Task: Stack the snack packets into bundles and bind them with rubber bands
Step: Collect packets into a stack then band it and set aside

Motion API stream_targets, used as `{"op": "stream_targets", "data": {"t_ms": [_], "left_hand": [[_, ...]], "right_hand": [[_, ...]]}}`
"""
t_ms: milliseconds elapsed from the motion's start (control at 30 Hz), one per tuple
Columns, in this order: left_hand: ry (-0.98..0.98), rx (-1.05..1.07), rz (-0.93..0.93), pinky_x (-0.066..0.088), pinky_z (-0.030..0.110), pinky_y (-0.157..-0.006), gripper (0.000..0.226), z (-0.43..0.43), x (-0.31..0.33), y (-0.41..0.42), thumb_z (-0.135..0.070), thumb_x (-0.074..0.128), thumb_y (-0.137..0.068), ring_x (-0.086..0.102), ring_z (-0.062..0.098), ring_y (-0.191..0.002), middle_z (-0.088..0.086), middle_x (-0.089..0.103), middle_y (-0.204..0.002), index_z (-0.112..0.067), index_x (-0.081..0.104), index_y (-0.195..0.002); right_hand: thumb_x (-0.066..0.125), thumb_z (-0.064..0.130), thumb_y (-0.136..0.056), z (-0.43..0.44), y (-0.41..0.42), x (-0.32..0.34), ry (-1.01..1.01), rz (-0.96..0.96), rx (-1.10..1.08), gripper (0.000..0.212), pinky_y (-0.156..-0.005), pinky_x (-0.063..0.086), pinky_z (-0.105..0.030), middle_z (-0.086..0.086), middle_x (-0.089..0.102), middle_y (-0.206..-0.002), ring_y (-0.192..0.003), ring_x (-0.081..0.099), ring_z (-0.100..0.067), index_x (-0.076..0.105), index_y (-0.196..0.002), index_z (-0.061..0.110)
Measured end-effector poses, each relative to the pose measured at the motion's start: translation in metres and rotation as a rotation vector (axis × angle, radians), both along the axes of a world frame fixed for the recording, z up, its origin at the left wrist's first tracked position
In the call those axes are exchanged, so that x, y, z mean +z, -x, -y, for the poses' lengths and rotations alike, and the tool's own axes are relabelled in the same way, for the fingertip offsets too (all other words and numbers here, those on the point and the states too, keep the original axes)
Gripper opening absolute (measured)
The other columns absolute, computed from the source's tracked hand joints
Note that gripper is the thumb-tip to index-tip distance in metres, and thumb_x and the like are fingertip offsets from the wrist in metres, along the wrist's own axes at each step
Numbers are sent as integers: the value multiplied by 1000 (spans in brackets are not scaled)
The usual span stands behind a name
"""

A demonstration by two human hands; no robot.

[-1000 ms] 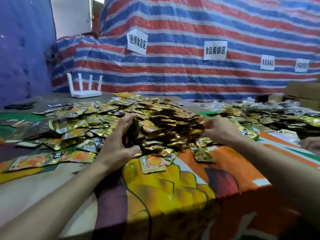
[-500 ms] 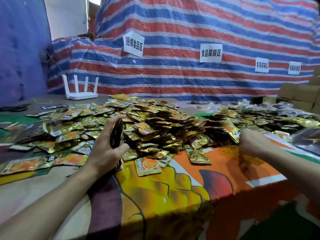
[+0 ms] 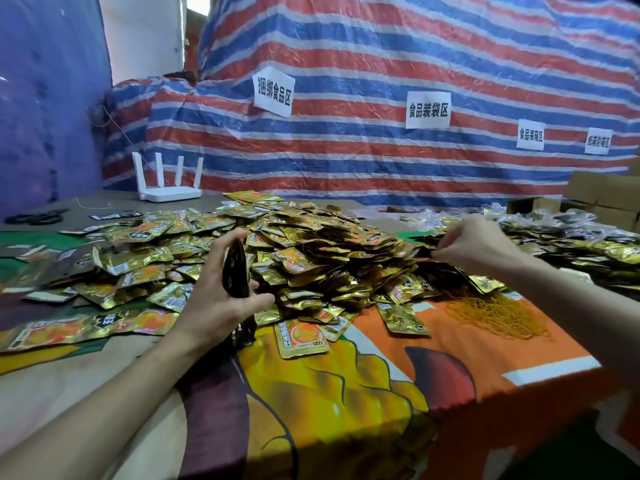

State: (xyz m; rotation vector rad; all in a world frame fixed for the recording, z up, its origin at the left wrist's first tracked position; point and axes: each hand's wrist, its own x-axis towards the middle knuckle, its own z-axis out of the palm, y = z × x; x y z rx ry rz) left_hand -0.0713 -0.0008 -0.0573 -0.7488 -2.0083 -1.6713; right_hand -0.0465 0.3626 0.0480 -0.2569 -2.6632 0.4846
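A big heap of gold snack packets (image 3: pixel 311 244) covers the middle of the table. My left hand (image 3: pixel 211 306) grips a small upright stack of packets (image 3: pixel 235 268), seen edge-on and dark, at the heap's near edge. My right hand (image 3: pixel 481 244) hovers to the right, above and behind a loose pile of yellow rubber bands (image 3: pixel 495 315). Its fingertips are pinched together as on a thin rubber band, which is too fine to see clearly.
A single packet (image 3: pixel 301 337) lies face up near my left hand. More packets in clear bags (image 3: pixel 571 237) lie at the far right, with cardboard boxes (image 3: pixel 602 192) behind. A white router (image 3: pixel 166 181) and black scissors (image 3: pixel 34 218) sit at the back left. A striped tarpaulin (image 3: pixel 381 161) stands behind the table.
My right hand left the heap, dipped to the rubber band pile, then rose with pinched fingers. The left hand kept hold of its stack and stood it more upright.
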Motion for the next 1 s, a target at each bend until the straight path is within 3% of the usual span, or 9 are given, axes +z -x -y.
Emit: {"op": "stream_targets", "data": {"t_ms": [100, 233, 333, 400, 533, 667, 767, 867, 1000], "left_hand": [[-65, -30, 27, 52, 36, -67, 79, 2, 2, -1, 0, 72, -66, 55, 41, -75, 30, 47, -92, -39, 49, -130], [-278, -153, 281, 57, 30, -64, 80, 9, 9, 1, -2, 67, -58, 65, 23, -74, 7, 74, -107, -33, 56, -131], [-392, -298, 450, 55, 42, -73, 80, 10, 15, -3, -2, 65, -58, 68, 23, -78, 8, 74, -119, -28, 57, -133], [-475, -341, 506, 51, 42, -75, 71, 11, 17, -4, -1, 64, -58, 65, 26, -73, 10, 75, -109, -24, 64, -124], [-485, -169, 565, 51, 38, -64, 44, 15, 20, -2, -2, 68, -56, 57, 33, -69, 25, 55, -87, -3, 67, -99], [-494, -52, 609, 53, 29, -52, 29, 22, 18, 7, -1, 66, -66, 58, 27, -59, 22, 58, -81, 0, 64, -96], [-598, -194, 688, 50, 32, -63, 26, 30, 19, 14, -6, 62, -60, 58, 26, -59, 13, 59, -71, -3, 65, -85], [-677, -353, 677, 46, 37, -69, 24, 33, 17, 19, -6, 58, -59, 56, 22, -61, 8, 58, -71, -14, 78, -72], [-681, -560, 665, 51, 38, -67, 53, 32, 12, 20, -3, 56, -63, 55, 22, -66, 7, 56, -82, -18, 70, -112]], "right_hand": [[79, 19, -86, 52, 2, 2, 215, -31, 237, 12, -44, 48, -16, -3, 75, -80, -68, 68, -14, 75, -75, 19], [79, 25, -86, 119, 13, -5, 459, -2, 470, 4, -48, 47, -13, 5, 75, -83, -73, 69, -5, 78, -85, 21], [81, 25, -84, 165, 27, -20, 576, 29, 584, 4, -51, 49, -14, 6, 75, -82, -71, 69, -3, 80, -84, 21], [83, 27, -82, 190, 36, -31, 648, 48, 625, 6, -50, 49, -16, 5, 76, -80, -72, 68, -5, 80, -80, 22], [87, 31, -77, 223, 55, -49, 770, 78, 658, 12, -52, 48, -15, 9, 76, -81, -81, 68, -6, 82, -81, 20], [80, 20, -84, 230, 67, -70, 903, 110, 650, 8, -59, 51, -22, -1, 75, -86, -82, 67, -13, 81, -85, 11], [66, 8, -84, 222, 69, -71, 1230, 262, 778, 11, -68, 47, -25, -9, 70, -82, -77, 63, -18, 73, -86, 0], [55, 12, -74, 209, 67, -63, 1584, 315, 921, 8, -90, 47, -36, -10, 65, -75, -81, 66, -25, 61, -70, 8], [49, 5, -80, 204, 63, -63, 1844, 283, 1071, 23, -82, 60, -41, -2, 49, -62, -62, 59, -20, 63, -97, 1]]}}
